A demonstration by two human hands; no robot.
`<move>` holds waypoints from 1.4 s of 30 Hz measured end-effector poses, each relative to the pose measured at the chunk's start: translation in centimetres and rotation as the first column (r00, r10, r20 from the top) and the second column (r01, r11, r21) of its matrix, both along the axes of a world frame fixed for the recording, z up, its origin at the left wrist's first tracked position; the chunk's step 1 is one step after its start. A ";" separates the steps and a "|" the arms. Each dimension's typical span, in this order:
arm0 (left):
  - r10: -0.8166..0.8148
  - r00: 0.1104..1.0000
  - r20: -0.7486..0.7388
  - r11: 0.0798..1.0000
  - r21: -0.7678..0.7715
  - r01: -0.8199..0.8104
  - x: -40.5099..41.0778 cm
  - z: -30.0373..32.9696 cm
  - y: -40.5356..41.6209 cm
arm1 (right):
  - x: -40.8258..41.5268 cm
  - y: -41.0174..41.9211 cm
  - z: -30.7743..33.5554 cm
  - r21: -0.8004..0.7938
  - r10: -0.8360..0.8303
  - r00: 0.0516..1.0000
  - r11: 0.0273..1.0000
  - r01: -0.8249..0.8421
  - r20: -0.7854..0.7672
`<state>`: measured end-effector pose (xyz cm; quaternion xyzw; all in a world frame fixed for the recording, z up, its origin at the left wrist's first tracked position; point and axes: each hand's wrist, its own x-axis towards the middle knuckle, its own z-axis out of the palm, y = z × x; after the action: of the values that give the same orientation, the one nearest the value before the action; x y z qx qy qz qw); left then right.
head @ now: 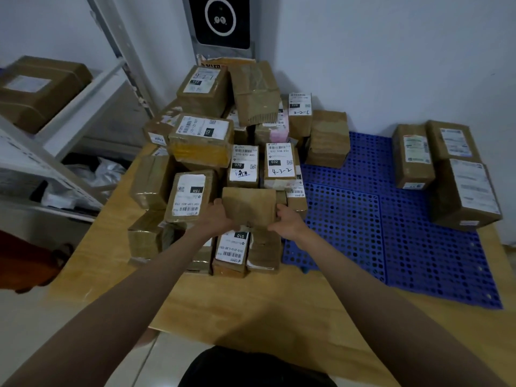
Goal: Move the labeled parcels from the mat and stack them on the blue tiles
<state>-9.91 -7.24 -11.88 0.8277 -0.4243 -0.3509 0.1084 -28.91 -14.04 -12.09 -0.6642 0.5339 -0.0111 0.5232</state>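
Note:
A heap of brown taped parcels [201, 141], most with white labels, covers the wood-coloured mat [245, 300]. At the heap's front a plain brown parcel [249, 205] shows no label on its upper face. My left hand [217, 216] grips its left side and my right hand [287, 220] grips its right side. Blue perforated tiles [363, 219] lie to the right of the heap. Three labeled parcels [446, 169] stand at the tiles' far right. One more brown parcel [328, 138] sits at the tiles' back left corner.
A white shelf unit [69, 113] stands at the left with a brown parcel [39, 90] on an upper shelf and plastic bags lower down. A grey device [222, 20] with a dark panel stands behind the heap. White walls close the corner.

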 end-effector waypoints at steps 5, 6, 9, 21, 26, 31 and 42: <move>-0.060 0.998 -0.008 0.997 -0.043 0.060 -1.2 1.0 -0.2 | -2.2 0.2 0.8 -0.026 -0.011 1.000 1.000 0.010 -0.015; -0.082 0.996 -0.026 0.995 -0.054 0.080 -1.6 1.3 -0.3 | -2.9 0.2 0.9 -0.038 -0.019 1.000 0.999 0.018 -0.020; -0.168 0.980 -0.103 0.983 -0.095 0.159 -3.5 1.8 -0.9 | -5.3 0.5 1.4 -0.094 -0.065 0.997 0.994 0.062 -0.033; -0.431 0.880 -0.198 0.902 -0.109 0.417 -16.7 0.7 -4.9 | -19.9 1.2 1.2 -0.123 -0.337 0.936 0.938 0.325 -0.096; -0.442 0.881 -0.167 0.896 -0.032 0.444 -22.6 -0.1 -6.7 | -26.0 0.2 0.4 -0.092 -0.388 0.918 0.920 0.381 -0.077; -0.447 0.872 -0.198 0.890 -0.002 0.456 -28.5 -1.3 -8.5 | -31.6 -1.5 -0.7 -0.065 -0.401 0.911 0.916 0.396 -0.094; -0.517 0.853 -0.064 0.852 0.051 0.521 -38.9 -2.3 -14.8 | -40.7 -6.3 -3.7 0.079 -0.468 0.878 0.876 0.477 -0.102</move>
<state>-48.78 -22.00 -14.23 0.6770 -0.6173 -0.4007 -0.0075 -69.58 -20.34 -15.75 -0.4860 0.7002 -0.0848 0.5160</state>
